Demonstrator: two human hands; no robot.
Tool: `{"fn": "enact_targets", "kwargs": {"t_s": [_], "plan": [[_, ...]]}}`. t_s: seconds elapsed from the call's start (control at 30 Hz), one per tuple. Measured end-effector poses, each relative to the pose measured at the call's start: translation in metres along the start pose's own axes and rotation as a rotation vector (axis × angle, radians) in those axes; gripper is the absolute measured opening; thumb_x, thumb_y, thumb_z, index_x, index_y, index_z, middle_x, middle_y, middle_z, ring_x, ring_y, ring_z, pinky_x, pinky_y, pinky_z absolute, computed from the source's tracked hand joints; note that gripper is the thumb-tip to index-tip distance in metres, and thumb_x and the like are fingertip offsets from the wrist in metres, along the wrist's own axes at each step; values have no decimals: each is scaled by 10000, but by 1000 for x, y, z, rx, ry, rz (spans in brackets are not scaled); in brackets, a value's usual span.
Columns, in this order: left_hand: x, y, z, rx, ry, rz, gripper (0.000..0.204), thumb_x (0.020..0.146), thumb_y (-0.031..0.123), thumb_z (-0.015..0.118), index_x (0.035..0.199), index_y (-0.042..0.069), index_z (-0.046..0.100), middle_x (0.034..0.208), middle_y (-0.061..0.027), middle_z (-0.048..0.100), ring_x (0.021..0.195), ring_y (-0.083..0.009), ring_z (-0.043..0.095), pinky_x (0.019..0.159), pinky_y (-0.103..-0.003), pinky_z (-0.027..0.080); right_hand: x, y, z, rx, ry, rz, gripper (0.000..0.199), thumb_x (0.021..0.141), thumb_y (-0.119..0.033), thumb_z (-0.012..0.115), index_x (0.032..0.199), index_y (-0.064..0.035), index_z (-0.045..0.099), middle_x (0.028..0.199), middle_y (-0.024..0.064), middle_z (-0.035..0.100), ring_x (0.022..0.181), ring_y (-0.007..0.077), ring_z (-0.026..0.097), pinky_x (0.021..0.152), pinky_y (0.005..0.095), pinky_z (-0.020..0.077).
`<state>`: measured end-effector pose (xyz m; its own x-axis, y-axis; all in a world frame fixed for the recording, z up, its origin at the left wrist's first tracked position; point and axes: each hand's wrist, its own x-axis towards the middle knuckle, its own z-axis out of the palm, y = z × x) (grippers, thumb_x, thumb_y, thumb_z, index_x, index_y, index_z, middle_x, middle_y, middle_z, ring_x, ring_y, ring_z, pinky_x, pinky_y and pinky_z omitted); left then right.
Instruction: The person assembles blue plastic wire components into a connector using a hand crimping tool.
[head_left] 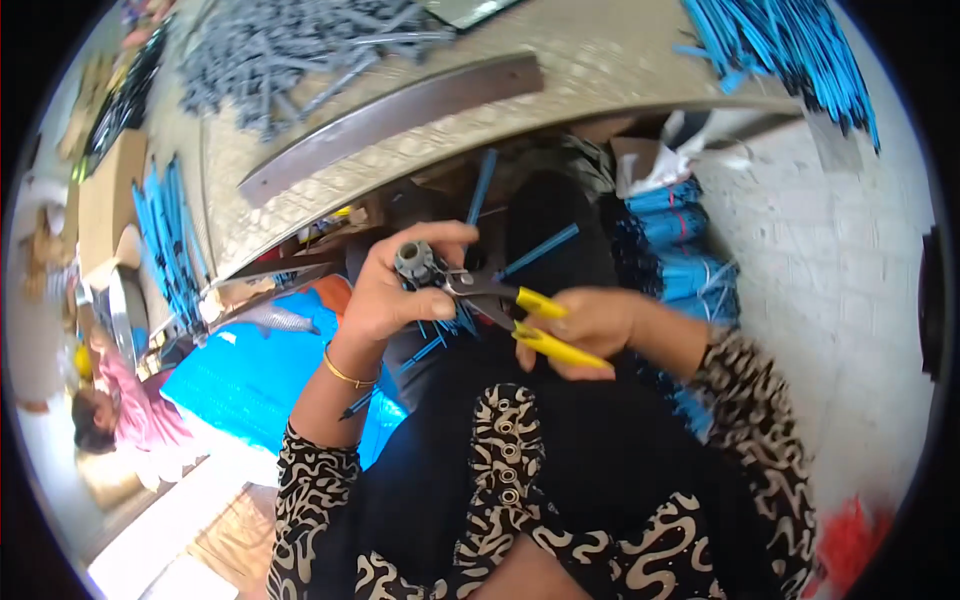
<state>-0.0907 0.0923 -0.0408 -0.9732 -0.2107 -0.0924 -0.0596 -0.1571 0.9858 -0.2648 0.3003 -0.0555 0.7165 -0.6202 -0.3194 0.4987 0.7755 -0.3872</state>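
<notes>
My left hand (380, 295) is closed around a grey, ribbed round plastic piece (413, 262) with a hole in its end, held in front of my lap. Several thin blue rods (540, 250) stick out around it at different angles; how they join the piece is hidden by my fingers. In my right hand (598, 325) is a pair of pliers with yellow handles (560, 350), gripped with the handles apart. The dark jaws reach left to the grey piece, right beside my left thumb. Whether they are clamped on it I cannot tell.
Ahead is a table (600, 75) bearing a heap of grey plastic parts (290, 55), a curved metal strip (400, 118) and blue rods (790, 55). Tied blue bundles (690, 245) stand at right, a blue sheet (245, 370) at left. Another person (140, 405) is further left.
</notes>
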Motion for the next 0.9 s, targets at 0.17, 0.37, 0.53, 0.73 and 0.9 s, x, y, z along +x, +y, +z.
{"fn": "enact_targets", "kwargs": {"t_s": [0.17,0.37,0.53,0.73,0.9], "plan": [[-12,10,-6,-25,70,-10,567,580,252,827,1035,8,594,871,-25,567,803,-111,524,751,-249,419,3,-22,25,-881,294,-575,585,834,-290,593,1236,64,359,638,165,577,446,205,567,431,283,485],[-5,15,2,-39,82,-12,481,611,192,807,1008,20,596,871,-18,574,815,-105,525,762,-245,419,-3,-16,21,23,188,-70,739,762,-290,682,1310,23,297,769,188,586,488,210,584,446,287,493],[3,14,-2,-51,62,4,459,630,176,796,1015,26,596,886,-12,575,833,-94,523,774,-239,417,-11,-27,44,-397,295,-302,619,800,-211,635,1290,16,332,807,180,593,515,202,595,465,285,494],[6,16,4,-34,298,-103,463,631,187,797,1019,31,599,879,-5,571,828,-88,517,770,-231,411,-19,-52,44,-639,548,-159,435,855,-249,576,1132,37,401,712,163,599,491,197,594,447,283,498],[4,16,7,-8,91,-66,458,619,204,804,998,40,606,871,0,565,806,-81,512,752,-222,410,-9,-7,-2,63,41,-113,374,884,-339,538,898,19,432,633,163,593,444,197,585,378,263,483]]}}
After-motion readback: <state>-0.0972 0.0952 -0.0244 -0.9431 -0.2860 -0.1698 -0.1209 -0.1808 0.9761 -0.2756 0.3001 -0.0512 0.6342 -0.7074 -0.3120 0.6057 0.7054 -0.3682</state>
